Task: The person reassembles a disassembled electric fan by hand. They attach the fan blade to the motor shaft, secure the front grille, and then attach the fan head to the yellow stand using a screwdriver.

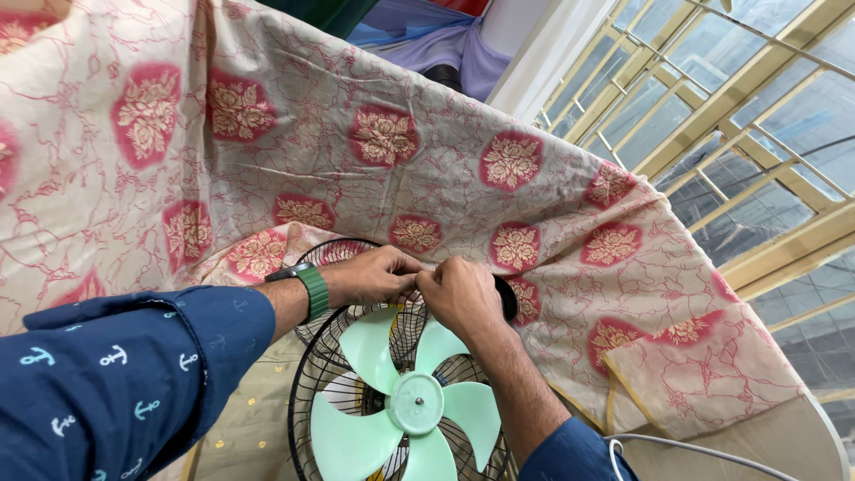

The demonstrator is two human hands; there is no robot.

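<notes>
Landmark: the fan (405, 401), a round black wire cage with pale green blades, stood low in the middle of the view.
Fan direction: its open face looked up toward the person; the round hub (416, 403) was in the centre and the blades spread out from it. The front grille was not on it, so the blades were bare.
Long axis: the cage was round, so I could not tell a long axis; the shaft seemed to point upward at the viewer.
Left hand (370, 276): it lay at the top rim of the fan, fingers curled and pressed together, pinching something small on the wire. What exactly it pinched I could not tell.
Right hand (459, 294): it touched the left hand at the same top rim, fingers also bent and closed on the same spot.
Wrist: a green watch (307, 289) sat on the left wrist, just left of the rim.
Sleeves: dark blue with small anchor marks (116, 374), left of the fan.
Cloth: a beige cloth (356, 160) with red flower patches hung behind and above the fan.
Room: a window with a yellow metal grille (739, 116) was up and right of the fan.
Cable: a white cable (695, 445) ran at lower right of the fan.
</notes>
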